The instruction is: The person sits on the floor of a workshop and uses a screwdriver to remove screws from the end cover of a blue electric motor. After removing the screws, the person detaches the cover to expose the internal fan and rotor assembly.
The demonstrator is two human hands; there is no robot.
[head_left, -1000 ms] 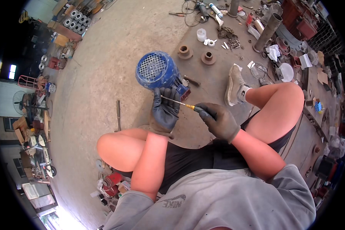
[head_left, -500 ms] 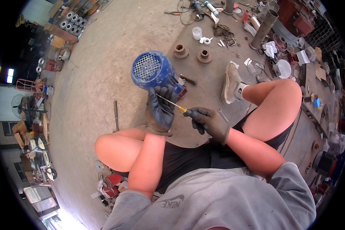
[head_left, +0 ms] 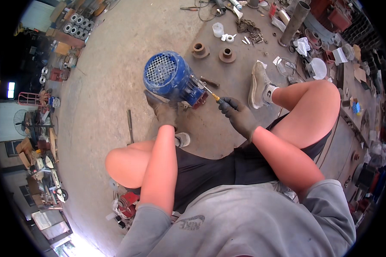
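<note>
A blue electric motor point(head_left: 185, 81) with a white-flecked fan grille rests on the floor in front of me, its dark red end to the right. My gloved left hand point(head_left: 164, 110) is against the motor's near side, fingers spread along its lower edge and partly hidden there. In my gloved right hand point(head_left: 239, 113) is a screwdriver point(head_left: 215, 97) with a yellow and dark handle. Its blade slants up and left to the motor's right side, by the fittings there; the exact contact of the tip is too small to tell. Behind it lies a hammer-like tool point(head_left: 210, 82).
Two rusty flanged hubs point(head_left: 227, 55) stand beyond the motor, near a plastic cup point(head_left: 218, 29) and a tape roll point(head_left: 230, 38). A metal bar point(head_left: 130, 126) lies left. A steel pipe point(head_left: 294, 23) stands at the far right. My shoe point(head_left: 258, 85) is right of the motor.
My left hand has left the screwdriver's blade and moved down-left onto the motor. My right hand has carried the screwdriver up and right, its blade now at the motor's side.
</note>
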